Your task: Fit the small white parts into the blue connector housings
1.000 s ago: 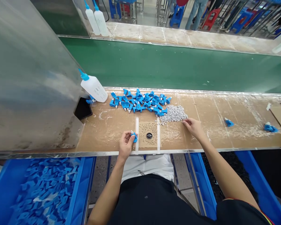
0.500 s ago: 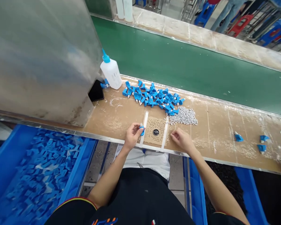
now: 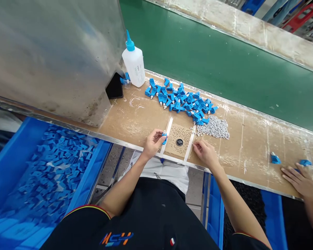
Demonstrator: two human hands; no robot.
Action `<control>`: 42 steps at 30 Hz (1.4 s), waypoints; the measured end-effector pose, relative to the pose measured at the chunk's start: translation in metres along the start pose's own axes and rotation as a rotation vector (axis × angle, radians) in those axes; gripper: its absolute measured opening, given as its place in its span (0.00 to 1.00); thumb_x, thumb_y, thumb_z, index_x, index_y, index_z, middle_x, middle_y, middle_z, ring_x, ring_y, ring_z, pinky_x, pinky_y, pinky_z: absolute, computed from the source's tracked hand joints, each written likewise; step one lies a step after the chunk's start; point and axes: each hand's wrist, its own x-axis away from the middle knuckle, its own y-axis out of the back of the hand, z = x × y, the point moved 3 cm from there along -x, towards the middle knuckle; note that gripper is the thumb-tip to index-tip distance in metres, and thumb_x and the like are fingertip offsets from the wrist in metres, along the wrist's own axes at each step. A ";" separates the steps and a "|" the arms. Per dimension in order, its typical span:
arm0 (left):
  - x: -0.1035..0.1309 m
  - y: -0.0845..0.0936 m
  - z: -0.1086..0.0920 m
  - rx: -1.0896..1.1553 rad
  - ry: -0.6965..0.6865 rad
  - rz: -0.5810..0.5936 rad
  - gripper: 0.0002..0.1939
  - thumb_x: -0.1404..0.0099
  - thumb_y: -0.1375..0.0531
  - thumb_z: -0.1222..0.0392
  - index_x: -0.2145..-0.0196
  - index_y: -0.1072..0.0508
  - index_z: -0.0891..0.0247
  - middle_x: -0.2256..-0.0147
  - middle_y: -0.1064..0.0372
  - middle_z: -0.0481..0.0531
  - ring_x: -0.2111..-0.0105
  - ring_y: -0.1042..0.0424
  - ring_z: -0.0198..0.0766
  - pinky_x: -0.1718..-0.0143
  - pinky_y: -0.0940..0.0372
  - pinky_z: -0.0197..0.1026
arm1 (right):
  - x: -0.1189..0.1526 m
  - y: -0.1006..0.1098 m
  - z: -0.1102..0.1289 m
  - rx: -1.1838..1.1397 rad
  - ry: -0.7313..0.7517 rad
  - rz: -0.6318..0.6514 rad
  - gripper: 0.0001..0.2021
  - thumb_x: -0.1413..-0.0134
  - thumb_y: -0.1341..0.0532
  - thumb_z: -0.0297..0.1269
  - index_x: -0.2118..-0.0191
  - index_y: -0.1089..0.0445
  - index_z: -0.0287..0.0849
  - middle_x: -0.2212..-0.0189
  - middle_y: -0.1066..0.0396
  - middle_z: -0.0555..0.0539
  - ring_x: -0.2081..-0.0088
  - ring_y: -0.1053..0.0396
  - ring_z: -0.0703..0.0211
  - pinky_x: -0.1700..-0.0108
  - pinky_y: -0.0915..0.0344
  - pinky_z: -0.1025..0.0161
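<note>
My left hand pinches a small blue plastic part with a white tip pointing up, just left of a speckled cardboard pad. On the pad, between two white strips, sits a small round black dish with tiny pieces in it. My right hand is closed, thumb and fingertips together, beside the right strip; whatever is between them is too small to make out. Beyond the pad lie a heap of blue parts and, at its right end, a pile of small grey pellets.
A white squeeze bottle and a black phone-like slab stand by a metal panel. Behind runs a green belt. A blue bin of blue parts is lower left. Another person's hand rests near loose blue parts at right.
The view has shifted, so the bench sits differently in frame. My right hand has come closer to the pad's right strip. The other person's hand has reached in over the blue parts at right.
</note>
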 end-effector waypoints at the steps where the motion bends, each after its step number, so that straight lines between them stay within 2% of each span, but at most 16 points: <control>1: 0.000 0.000 0.000 0.000 0.000 0.007 0.21 0.39 0.32 0.43 0.61 0.29 0.63 0.64 0.22 0.54 0.64 0.22 0.36 0.63 0.29 0.36 | 0.000 0.000 0.000 0.002 0.002 0.000 0.11 0.32 0.47 0.39 0.67 0.32 0.45 0.74 0.30 0.48 0.75 0.33 0.58 0.69 0.35 0.62; 10: 0.001 0.000 0.001 0.018 0.015 0.031 0.22 0.39 0.33 0.42 0.60 0.29 0.63 0.63 0.22 0.54 0.64 0.23 0.36 0.65 0.30 0.35 | -0.005 -0.002 -0.005 0.022 -0.014 0.076 0.12 0.33 0.47 0.40 0.68 0.32 0.45 0.75 0.31 0.48 0.75 0.33 0.59 0.69 0.35 0.62; 15: 0.001 0.000 0.001 0.030 0.019 0.026 0.21 0.39 0.32 0.43 0.61 0.29 0.63 0.63 0.23 0.54 0.64 0.23 0.36 0.64 0.30 0.35 | -0.008 0.000 -0.005 0.042 0.015 0.077 0.12 0.34 0.47 0.39 0.69 0.33 0.45 0.75 0.31 0.48 0.76 0.34 0.59 0.70 0.35 0.62; 21: 0.001 -0.001 0.000 0.028 0.022 0.028 0.20 0.39 0.32 0.44 0.61 0.29 0.63 0.64 0.24 0.53 0.65 0.24 0.35 0.65 0.31 0.35 | -0.010 0.000 -0.003 0.049 -0.018 0.079 0.12 0.35 0.46 0.41 0.69 0.33 0.46 0.74 0.29 0.46 0.75 0.32 0.58 0.70 0.35 0.62; 27: 0.001 -0.001 -0.003 0.009 0.008 0.041 0.19 0.39 0.33 0.45 0.61 0.28 0.64 0.64 0.24 0.54 0.65 0.25 0.35 0.63 0.31 0.36 | -0.018 0.009 -0.002 -0.040 -0.036 0.140 0.08 0.39 0.44 0.38 0.71 0.35 0.46 0.77 0.30 0.49 0.77 0.33 0.59 0.71 0.36 0.63; 31: 0.001 -0.001 -0.002 0.001 0.014 0.035 0.19 0.39 0.32 0.46 0.61 0.28 0.64 0.65 0.25 0.53 0.65 0.26 0.36 0.63 0.31 0.36 | -0.029 0.017 0.009 -0.128 -0.066 0.205 0.07 0.41 0.44 0.37 0.71 0.35 0.46 0.77 0.30 0.50 0.76 0.33 0.59 0.71 0.37 0.64; 34: 0.001 0.000 -0.001 0.009 0.026 0.028 0.19 0.39 0.32 0.46 0.61 0.28 0.63 0.66 0.26 0.52 0.65 0.26 0.35 0.63 0.31 0.36 | -0.040 0.015 0.027 -0.142 -0.029 0.257 0.06 0.41 0.44 0.35 0.70 0.34 0.46 0.76 0.30 0.50 0.75 0.33 0.60 0.70 0.37 0.64; 38: 0.001 0.000 0.000 0.020 0.030 0.028 0.18 0.39 0.32 0.47 0.61 0.28 0.64 0.65 0.26 0.52 0.64 0.26 0.35 0.62 0.30 0.36 | -0.054 0.003 0.044 -0.050 0.067 0.339 0.05 0.44 0.43 0.31 0.70 0.34 0.45 0.74 0.30 0.49 0.74 0.34 0.60 0.69 0.39 0.64; 42: 0.002 0.000 0.000 0.032 0.021 0.020 0.19 0.39 0.32 0.47 0.61 0.28 0.64 0.65 0.26 0.52 0.64 0.26 0.35 0.62 0.30 0.36 | -0.060 -0.010 0.049 0.112 0.129 0.408 0.06 0.44 0.43 0.29 0.71 0.35 0.46 0.75 0.31 0.49 0.73 0.33 0.58 0.69 0.41 0.64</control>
